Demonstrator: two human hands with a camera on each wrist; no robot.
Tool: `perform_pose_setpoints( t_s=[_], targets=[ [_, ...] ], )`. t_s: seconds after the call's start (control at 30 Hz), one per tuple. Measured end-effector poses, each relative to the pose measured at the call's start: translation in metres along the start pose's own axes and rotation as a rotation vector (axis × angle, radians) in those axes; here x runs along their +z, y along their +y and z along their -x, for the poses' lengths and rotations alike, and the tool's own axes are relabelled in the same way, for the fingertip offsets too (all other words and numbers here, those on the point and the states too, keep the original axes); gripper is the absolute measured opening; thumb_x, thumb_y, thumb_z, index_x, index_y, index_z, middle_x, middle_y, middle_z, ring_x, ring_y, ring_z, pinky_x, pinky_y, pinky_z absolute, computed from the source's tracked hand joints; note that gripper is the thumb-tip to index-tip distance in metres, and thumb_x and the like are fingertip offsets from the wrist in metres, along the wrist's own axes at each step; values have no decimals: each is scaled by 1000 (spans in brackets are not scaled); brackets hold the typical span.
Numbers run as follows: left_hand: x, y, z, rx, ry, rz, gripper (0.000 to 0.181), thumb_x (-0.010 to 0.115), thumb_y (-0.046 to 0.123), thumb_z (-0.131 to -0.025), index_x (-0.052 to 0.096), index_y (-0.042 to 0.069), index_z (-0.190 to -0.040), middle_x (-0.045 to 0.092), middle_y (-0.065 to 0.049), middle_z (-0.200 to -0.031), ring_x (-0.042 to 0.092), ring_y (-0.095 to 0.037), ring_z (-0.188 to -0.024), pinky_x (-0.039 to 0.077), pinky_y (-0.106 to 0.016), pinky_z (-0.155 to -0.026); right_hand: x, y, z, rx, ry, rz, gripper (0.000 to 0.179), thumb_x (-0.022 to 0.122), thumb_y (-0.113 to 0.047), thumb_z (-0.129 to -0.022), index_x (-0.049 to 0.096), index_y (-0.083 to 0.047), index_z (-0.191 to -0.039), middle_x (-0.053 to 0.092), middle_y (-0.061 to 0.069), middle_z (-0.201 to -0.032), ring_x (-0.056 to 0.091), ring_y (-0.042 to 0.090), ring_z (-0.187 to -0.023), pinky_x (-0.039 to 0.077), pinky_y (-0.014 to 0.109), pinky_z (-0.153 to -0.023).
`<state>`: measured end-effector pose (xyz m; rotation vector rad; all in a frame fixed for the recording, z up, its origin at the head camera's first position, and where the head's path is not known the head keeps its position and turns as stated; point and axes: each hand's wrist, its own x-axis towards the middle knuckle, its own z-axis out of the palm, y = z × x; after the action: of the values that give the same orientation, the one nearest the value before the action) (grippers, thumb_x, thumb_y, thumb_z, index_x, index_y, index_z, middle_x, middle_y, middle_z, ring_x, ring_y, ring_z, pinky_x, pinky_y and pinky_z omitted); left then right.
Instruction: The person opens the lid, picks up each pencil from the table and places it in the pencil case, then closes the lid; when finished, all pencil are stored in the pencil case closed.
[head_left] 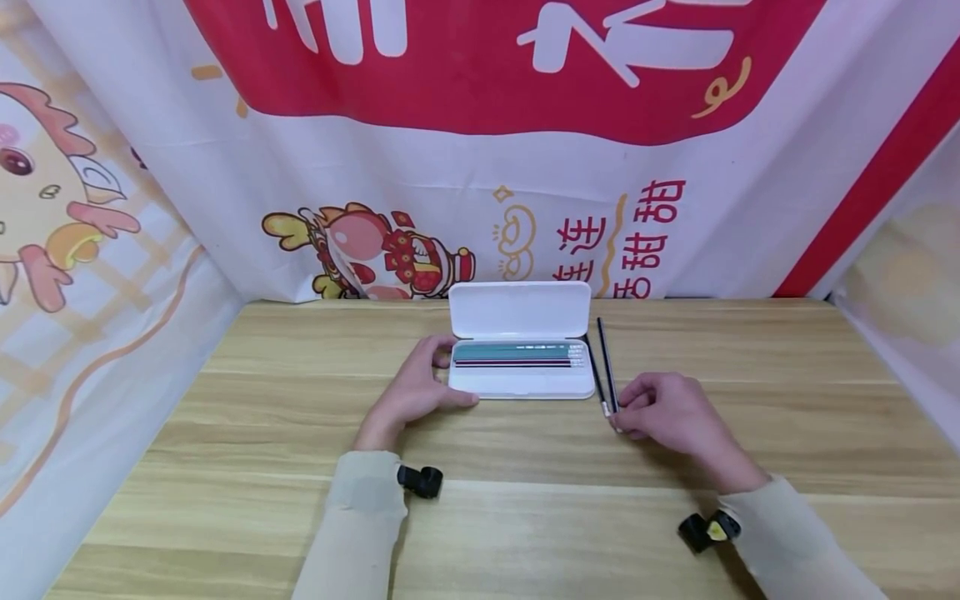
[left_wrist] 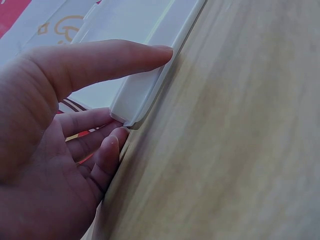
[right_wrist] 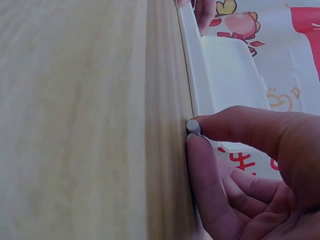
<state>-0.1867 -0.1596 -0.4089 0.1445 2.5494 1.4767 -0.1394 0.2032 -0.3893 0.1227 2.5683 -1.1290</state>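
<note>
An open white pencil case (head_left: 517,385) lies near the far edge of the table, its lid (head_left: 520,310) tipped up at the back. Inside it rest several green pencils (head_left: 510,352) and dark red-and-black ones (head_left: 513,363). My left hand (head_left: 412,387) holds the case at its left end, thumb along the front edge and fingers at the left side. On the right, my right hand (head_left: 671,417) pinches the near end of a dark pencil (head_left: 608,367) between thumb and index finger; its pale tip (right_wrist: 193,126) shows in the right wrist view. A second dark pencil (head_left: 596,377) lies beside the case.
The wooden table (head_left: 510,533) extends in front of the case and to both sides. Behind it hangs a printed red and white cloth (head_left: 480,183), with further cloth (head_left: 90,333) at the left side. Each wrist carries a small black camera (head_left: 422,481).
</note>
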Motion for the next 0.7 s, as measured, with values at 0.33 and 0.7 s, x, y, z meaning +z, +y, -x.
perform_pose_setpoints(
  t_s=[0.33, 0.7],
  targets=[
    [0, 0, -1, 6, 0, -5, 92, 98, 13, -73, 51, 12, -153, 56, -12, -145, 54, -31, -127, 50, -47, -108, -2, 1, 0, 49, 11, 26, 29, 85, -19, -89, 71, -2, -108, 75, 11, -92, 71, 19, -73, 60, 32, -69],
    [0, -1, -1, 8, -2, 2, 93, 98, 13, -73, 51, 11, -153, 56, -13, -145, 54, -31, -128, 50, -48, -109, -4, 2, 1, 87, 6, -11, 30, 82, -19, -92, 70, -1, -114, 74, 13, -97, 71, 20, -77, 64, 33, -73]
  ],
)
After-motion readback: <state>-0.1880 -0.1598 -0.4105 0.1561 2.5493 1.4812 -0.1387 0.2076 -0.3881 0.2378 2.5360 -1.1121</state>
